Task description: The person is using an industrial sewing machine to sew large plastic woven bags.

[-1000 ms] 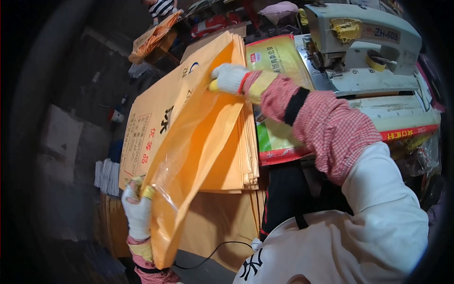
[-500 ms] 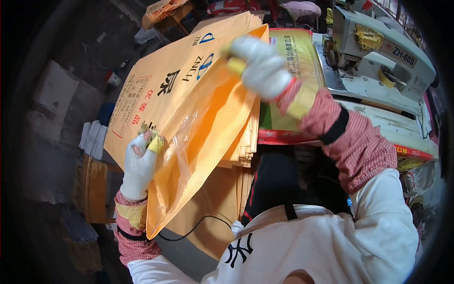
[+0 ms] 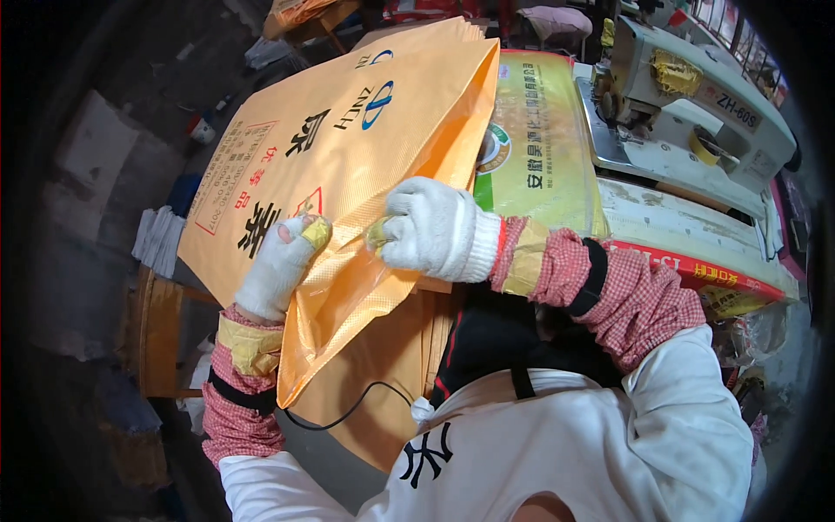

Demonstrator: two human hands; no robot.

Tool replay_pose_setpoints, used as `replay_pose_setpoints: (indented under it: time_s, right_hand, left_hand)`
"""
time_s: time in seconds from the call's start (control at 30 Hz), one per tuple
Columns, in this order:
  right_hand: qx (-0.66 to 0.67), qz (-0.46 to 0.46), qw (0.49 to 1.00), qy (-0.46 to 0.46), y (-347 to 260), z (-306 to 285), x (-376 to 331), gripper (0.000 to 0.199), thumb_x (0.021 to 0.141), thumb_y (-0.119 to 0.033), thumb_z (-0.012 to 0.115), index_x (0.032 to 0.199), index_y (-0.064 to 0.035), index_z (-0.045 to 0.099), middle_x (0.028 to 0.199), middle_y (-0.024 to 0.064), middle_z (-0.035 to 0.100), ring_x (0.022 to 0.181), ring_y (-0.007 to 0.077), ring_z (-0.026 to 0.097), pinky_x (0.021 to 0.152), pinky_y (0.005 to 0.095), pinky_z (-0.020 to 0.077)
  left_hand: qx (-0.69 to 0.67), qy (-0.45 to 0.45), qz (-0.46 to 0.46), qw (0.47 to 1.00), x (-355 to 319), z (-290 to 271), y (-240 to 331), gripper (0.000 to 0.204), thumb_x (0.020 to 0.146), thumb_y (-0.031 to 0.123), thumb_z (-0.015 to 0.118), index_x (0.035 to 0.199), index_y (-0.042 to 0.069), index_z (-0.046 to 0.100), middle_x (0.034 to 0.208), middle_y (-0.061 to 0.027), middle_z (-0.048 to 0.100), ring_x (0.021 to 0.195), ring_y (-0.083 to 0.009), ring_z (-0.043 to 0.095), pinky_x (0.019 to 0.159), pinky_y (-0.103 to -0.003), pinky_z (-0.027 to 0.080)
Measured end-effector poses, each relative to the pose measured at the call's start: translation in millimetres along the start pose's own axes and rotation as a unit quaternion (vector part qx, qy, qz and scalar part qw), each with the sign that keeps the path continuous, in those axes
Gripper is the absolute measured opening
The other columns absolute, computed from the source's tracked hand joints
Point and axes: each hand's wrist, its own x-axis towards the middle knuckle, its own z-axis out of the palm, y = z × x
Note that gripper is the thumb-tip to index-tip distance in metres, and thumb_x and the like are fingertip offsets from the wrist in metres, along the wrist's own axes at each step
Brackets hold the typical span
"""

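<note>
A large orange woven sack [image 3: 348, 165] with dark, red and blue printing lies on a stack of similar sacks, its mouth gaping toward me. My left hand [image 3: 280, 265], in a white knit glove with yellow tape on the fingers, pinches the sack's upper mouth edge. Close beside it, my right hand [image 3: 435, 228], gloved the same way, is closed on the sack's mouth a little to the right. Its fingertips are partly hidden against the orange material. Creases run across the mouth between the two hands.
A white sewing machine [image 3: 696, 113] stands on a worktable at the right. A yellow-green printed sack [image 3: 548, 130] lies between it and the orange stack. A wooden stool [image 3: 161, 335] and a bundle of white sheets [image 3: 165, 244] are at left. A thin black cable [image 3: 348, 418] hangs near my waist.
My right hand has come down from the far end of the sack's mouth to beside my left hand and now grips the edge. The clear inner film is less visible.
</note>
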Motion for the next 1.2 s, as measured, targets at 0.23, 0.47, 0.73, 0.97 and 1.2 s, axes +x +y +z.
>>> replay_pose_setpoints:
  time_s: [0.23,0.47,0.73,0.97,1.2]
  right_hand:
    - [0.157,0.178,0.971,-0.017,6,-12,-18,0.016,0.066,-0.014,0.064,0.081,-0.0101,0.060,0.068,0.0105,0.057,0.061,0.0295,0.055,0.056,0.0365,0.0450]
    - [0.002,0.167,0.981,0.098,-1,1,23,0.008,0.062,-0.019,0.059,0.066,-0.0133,0.062,0.077,0.0048,0.061,0.072,0.0213,0.057,0.082,0.0397,0.0410]
    - [-0.074,0.095,0.989,-0.088,7,-3,38,0.009,0.067,-0.017,0.056,0.071,-0.0179,0.064,0.077,0.0011,0.064,0.084,0.0180,0.060,0.100,0.0423,0.0283]
    - [-0.033,0.172,0.966,-0.189,6,-3,45,0.013,0.073,-0.024,0.055,0.079,-0.0195,0.066,0.088,0.0023,0.065,0.094,0.0177,0.057,0.102,0.0433,0.0226]
    - [-0.044,0.290,0.954,-0.058,-2,14,25,0.022,0.067,-0.027,0.065,0.086,-0.0156,0.065,0.091,0.0042,0.062,0.094,0.0221,0.056,0.094,0.0404,0.0322]
  left_hand:
    - [0.057,-0.043,0.020,0.997,3,15,-5,0.018,0.086,0.018,0.049,0.075,0.005,0.055,0.070,0.0053,0.047,0.065,-0.0039,0.040,0.058,-0.023,0.034]
    - [-0.040,-0.022,0.029,0.999,0,24,-7,0.016,0.086,0.014,0.049,0.089,0.001,0.057,0.079,0.0015,0.055,0.071,-0.0062,0.048,0.065,-0.021,0.040]
    - [0.005,0.041,0.074,0.996,-14,12,-8,0.022,0.081,0.011,0.056,0.099,-0.001,0.056,0.086,0.0007,0.056,0.078,-0.0075,0.051,0.069,-0.022,0.041]
    - [0.337,0.087,0.185,0.919,-15,11,10,0.020,0.073,0.016,0.062,0.088,0.003,0.062,0.073,-0.0121,0.062,0.059,-0.0210,0.058,0.056,-0.030,0.045]
    - [0.476,0.060,0.179,0.859,15,19,-5,0.016,0.075,0.017,0.057,0.080,0.002,0.061,0.073,-0.0182,0.059,0.067,-0.0344,0.057,0.059,-0.038,0.045]
